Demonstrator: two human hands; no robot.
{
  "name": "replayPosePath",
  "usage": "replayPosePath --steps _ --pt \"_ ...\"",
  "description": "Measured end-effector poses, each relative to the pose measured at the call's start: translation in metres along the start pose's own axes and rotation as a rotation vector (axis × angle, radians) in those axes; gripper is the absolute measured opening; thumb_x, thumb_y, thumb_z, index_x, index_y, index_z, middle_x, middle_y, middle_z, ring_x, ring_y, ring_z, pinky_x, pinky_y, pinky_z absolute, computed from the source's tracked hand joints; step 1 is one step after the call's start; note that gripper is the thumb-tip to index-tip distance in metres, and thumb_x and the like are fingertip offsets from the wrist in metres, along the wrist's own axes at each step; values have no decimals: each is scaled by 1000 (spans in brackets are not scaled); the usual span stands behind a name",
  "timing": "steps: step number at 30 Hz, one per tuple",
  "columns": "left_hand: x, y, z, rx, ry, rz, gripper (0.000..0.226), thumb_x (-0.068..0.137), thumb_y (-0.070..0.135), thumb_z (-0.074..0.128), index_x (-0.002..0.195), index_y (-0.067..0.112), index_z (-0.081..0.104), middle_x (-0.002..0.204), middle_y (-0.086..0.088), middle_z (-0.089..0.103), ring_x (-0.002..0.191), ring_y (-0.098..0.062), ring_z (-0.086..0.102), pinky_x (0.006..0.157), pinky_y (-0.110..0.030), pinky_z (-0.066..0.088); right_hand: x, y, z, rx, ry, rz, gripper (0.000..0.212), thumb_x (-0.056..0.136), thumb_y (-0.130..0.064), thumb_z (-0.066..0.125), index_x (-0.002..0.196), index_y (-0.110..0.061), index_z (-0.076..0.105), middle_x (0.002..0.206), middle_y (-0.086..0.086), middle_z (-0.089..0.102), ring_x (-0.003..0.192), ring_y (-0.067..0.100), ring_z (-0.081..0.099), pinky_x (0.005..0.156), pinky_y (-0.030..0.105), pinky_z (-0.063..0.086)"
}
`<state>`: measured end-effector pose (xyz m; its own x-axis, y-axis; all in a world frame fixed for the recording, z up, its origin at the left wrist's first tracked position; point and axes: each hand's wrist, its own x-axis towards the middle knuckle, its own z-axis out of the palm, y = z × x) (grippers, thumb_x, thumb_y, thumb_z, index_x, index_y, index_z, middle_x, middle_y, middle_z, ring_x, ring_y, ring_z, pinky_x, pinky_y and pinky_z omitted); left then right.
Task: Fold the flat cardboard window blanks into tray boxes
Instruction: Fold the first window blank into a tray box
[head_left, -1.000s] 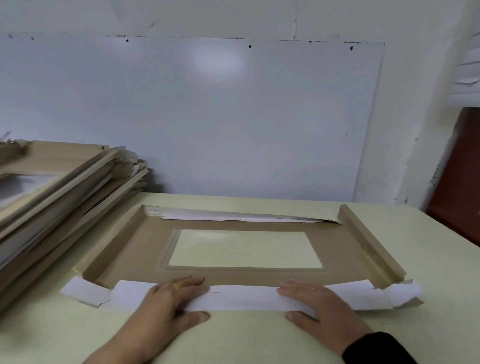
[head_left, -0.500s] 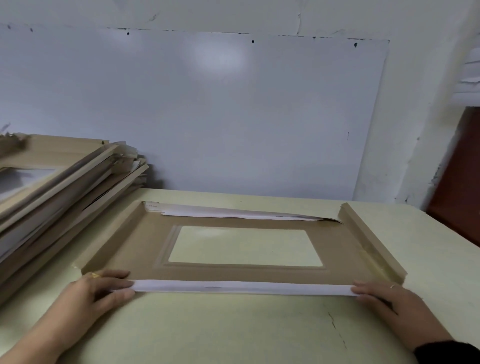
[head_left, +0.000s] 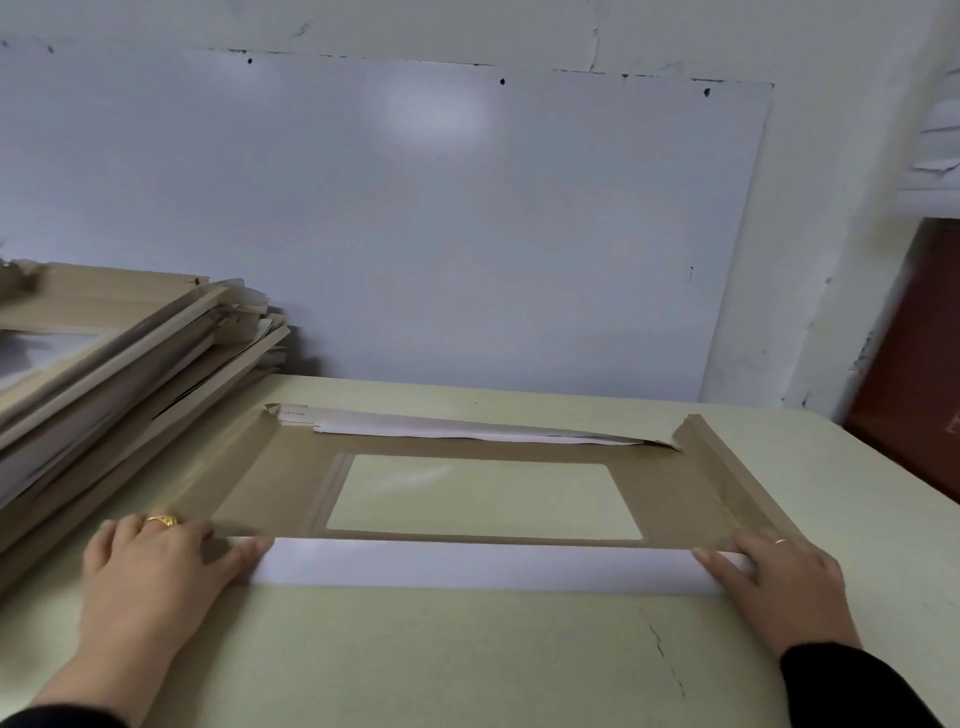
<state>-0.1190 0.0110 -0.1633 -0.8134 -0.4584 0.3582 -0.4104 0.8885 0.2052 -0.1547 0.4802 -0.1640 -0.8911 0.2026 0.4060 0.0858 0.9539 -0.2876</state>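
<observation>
I see the blank (head_left: 483, 499) lying on the table (head_left: 467, 649) straight ahead, its white near flap (head_left: 483, 564) running left to right, my left hand (head_left: 150, 566) and right hand (head_left: 774, 582) pressing its two ends, fingers fairly straight, gripping nothing.

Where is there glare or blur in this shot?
Head view: a soft bright glare patch on the white wall board; the stack of brown cardboard blanks at left is smeared with blur; the left hand is slightly soft; the straight table edge bows from the wide lens.
</observation>
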Motion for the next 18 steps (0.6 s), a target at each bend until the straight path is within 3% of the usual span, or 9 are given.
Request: replayPosePath --steps 3,5,7,9,11,13,14,16,18 --pt "4 1 6 9 -25 8 34 71 60 66 72 26 66 98 -6 60 120 -30 39 105 -40 10 4 -2 4 -107 12 -21 21 75 -35 73 64 -21 61 65 0 53 79 25 52 94 36 22" --pt "4 3 9 -31 -57 -18 30 74 54 67 88 27 68 120 -7 56 136 -28 19 111 -38 1 3 -6 5 -159 -93 -2 13 83 -49 59 82 -36 59 86 -9 56 103 15 51 107 34 4" --pt "1 6 9 -19 -76 -34 30 77 48 67 97 26 68 132 -9 51 140 -28 10 111 -37 -3 3 -5 7 -215 -112 -6 19 88 -51 48 102 -41 57 109 -13 58 118 9 45 106 34 -4" --pt "-4 12 7 -12 -60 62 21 77 26 73 97 21 71 129 -12 55 136 -39 25 109 -46 10 1 -8 6 -210 -42 -102 25 91 -34 47 105 -27 66 109 -2 66 114 18 55 103 38 8" --pt "-18 29 3 -92 23 288 20 76 9 68 94 15 74 112 -13 66 115 -47 51 93 -56 36 -4 -23 5 -132 101 -291 30 78 -18 46 89 -11 73 90 8 72 90 28 68 90 39 27" --pt "-36 60 -4 -139 36 530 29 80 23 48 92 17 74 103 -8 70 98 -39 64 76 -49 52 -16 -54 6 -81 111 -525 25 67 -9 57 85 -13 75 88 2 73 80 22 71 81 33 43" --pt "-46 80 -5 -144 -29 615 37 84 31 41 102 20 72 112 -4 68 104 -35 63 81 -45 52 -23 -71 7 -38 35 -611 27 63 -10 66 88 -17 75 92 -3 73 82 17 71 71 28 51" --pt "-62 113 5 -187 -158 680 45 96 44 30 137 31 43 148 6 34 137 -19 31 109 -32 27 -36 -103 12 61 -133 -706 32 64 -26 69 96 -28 73 102 -16 69 90 4 67 66 25 55" --pt "-71 125 16 -196 -345 668 52 97 53 20 146 39 12 156 14 3 143 -5 -2 113 -25 0 -46 -124 14 71 -275 -748 35 75 -37 56 109 -37 67 117 -25 60 107 -6 57 84 17 49"
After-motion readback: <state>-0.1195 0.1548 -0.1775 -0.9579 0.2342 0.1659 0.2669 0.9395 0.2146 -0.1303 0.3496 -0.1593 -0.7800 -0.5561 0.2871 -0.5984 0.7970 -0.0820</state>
